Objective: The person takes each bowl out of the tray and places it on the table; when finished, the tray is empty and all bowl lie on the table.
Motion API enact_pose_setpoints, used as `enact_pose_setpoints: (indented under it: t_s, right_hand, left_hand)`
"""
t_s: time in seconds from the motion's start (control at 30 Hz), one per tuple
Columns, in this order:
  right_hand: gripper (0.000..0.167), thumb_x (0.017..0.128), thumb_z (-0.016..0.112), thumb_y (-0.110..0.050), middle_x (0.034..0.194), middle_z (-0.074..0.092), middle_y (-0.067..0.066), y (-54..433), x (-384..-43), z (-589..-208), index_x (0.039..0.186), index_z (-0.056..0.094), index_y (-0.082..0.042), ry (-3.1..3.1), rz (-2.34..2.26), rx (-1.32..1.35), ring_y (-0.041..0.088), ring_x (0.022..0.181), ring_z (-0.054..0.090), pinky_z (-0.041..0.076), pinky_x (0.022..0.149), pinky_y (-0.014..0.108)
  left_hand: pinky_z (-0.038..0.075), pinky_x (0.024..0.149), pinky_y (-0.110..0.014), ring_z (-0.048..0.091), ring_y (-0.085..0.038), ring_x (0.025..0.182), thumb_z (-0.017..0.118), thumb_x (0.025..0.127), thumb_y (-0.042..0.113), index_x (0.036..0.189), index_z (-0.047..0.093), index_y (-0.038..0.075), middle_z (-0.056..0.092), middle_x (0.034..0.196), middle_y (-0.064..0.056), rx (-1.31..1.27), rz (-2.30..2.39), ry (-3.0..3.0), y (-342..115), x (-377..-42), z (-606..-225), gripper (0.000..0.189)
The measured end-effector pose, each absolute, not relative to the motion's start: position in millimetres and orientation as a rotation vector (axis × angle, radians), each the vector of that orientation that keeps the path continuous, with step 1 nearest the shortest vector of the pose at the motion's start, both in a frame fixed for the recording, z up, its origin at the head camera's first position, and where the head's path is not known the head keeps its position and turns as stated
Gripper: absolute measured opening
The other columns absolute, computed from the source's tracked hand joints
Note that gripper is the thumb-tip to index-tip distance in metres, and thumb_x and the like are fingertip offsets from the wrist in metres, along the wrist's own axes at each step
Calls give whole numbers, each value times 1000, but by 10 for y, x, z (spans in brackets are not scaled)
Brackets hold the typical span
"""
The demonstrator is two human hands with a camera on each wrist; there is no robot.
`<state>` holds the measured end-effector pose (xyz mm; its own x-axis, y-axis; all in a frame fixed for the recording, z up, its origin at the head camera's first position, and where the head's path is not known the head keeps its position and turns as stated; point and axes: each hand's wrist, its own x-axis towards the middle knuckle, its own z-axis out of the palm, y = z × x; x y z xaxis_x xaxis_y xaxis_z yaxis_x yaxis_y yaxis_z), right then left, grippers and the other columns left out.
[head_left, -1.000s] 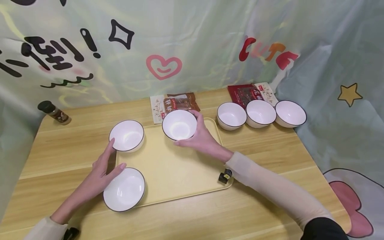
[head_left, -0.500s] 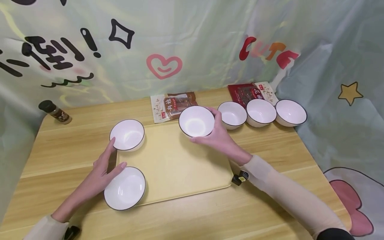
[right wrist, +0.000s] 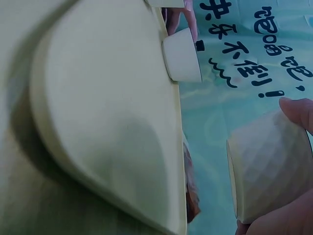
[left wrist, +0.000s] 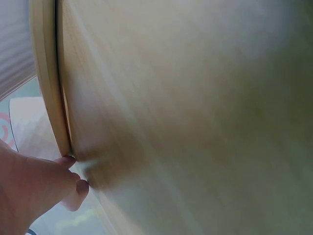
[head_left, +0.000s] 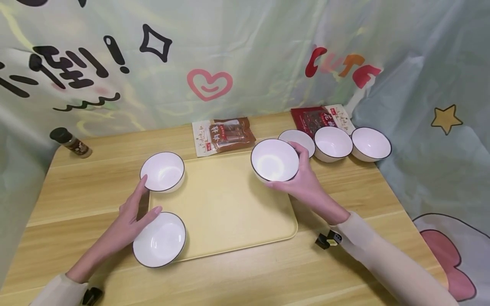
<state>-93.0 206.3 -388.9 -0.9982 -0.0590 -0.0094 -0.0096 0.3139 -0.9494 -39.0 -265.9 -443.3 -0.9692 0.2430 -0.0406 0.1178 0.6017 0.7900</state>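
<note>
My right hand (head_left: 306, 182) grips a white bowl (head_left: 273, 160) with a dark rim, thumb at the near side and fingers round the far right side. It hangs over the back right corner of the pale yellow tray (head_left: 226, 208). The right wrist view shows the held bowl's faceted outer wall (right wrist: 271, 164). At the tray's left side, my left hand (head_left: 124, 225) spreads between two more white bowls. Its index fingertip meets the rear bowl (head_left: 162, 170); its thumb overlaps the rim of the front bowl (head_left: 158, 240). In the left wrist view, its other fingers are near the tray's edge.
Three matching bowls stand in a row at the back right, the nearest bowl (head_left: 300, 140) partly hidden behind the held one. A brown spice packet (head_left: 226, 135) and a red packet (head_left: 315, 119) lie along the back. A black-capped jar (head_left: 70, 142) leans at the back left.
My right hand has carried its bowl to the right across the back of the tray, now overlapping the first bowl of the row. My left hand and its two bowls have stayed put.
</note>
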Motion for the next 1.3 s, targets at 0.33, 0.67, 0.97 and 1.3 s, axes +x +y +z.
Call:
enact_pose_setpoints:
  t_s: [0.33, 0.67, 0.97, 1.3]
  right_hand:
    - [124, 74, 101, -10, 166, 32, 18, 2323, -704, -3865, 167, 18, -12, 2559, -1755, 1, 35, 146, 42, 34, 121, 56]
    - [127, 73, 101, -6, 168, 28, 18, 2556, -526, -3957, 168, 17, -8, 2598, -1727, 21, 37, 148, 38, 31, 121, 62]
    - [126, 74, 99, -5, 167, 29, 23, 2716, -471, -4081, 168, 14, -4, 2617, -1706, 78, 40, 148, 38, 31, 120, 63]
    - [127, 75, 99, -5, 166, 28, 28, 2856, -500, -4229, 168, 13, -1, 2642, -1669, 86, 44, 147, 37, 31, 119, 66]
  left_hand:
    - [-1, 120, -77, 19, -52, 158, 69, 108, 31, 177, -1, 38, 20, 176, -27, 308, 1308, 2681, -2665, -388, -4431, 98]
    - [-1, 119, -78, 17, -54, 159, 69, 108, 31, 177, -1, 34, 18, 177, -27, 314, 1302, 2688, -2648, -385, -4411, 98]
    - [-3, 120, -78, 13, -52, 161, 69, 108, 31, 177, -1, 35, 17, 177, -26, 311, 1298, 2680, -2655, -390, -4423, 98]
    - [-2, 120, -77, 14, -52, 161, 69, 108, 32, 177, -1, 35, 15, 178, -25, 298, 1279, 2686, -2661, -391, -4409, 98]
